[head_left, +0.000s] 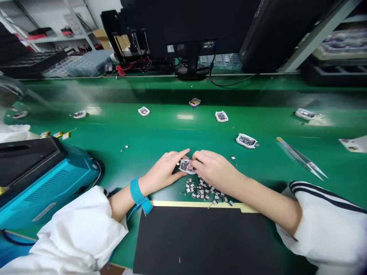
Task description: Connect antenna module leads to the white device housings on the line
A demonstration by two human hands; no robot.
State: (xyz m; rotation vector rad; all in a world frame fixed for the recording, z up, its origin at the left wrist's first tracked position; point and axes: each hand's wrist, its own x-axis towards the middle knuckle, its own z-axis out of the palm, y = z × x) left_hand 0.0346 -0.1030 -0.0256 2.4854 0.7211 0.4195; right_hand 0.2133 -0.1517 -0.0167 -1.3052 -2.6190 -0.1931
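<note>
L hand (162, 172) & R hand (213, 170) pinching white-framed PCB (185, 166) beside loose parts pile (202, 193).

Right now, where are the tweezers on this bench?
In the head view, the tweezers lie on the green mat, right of the right hand and a circuit board.

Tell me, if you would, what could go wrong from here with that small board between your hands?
The small white-edged circuit board, held between the left hand and right hand, sits right above a pile of loose tiny components, so a slip could drop it onto them and scatter them. They lie unconfined on the green bench mat, so strays could get lost.
</note>
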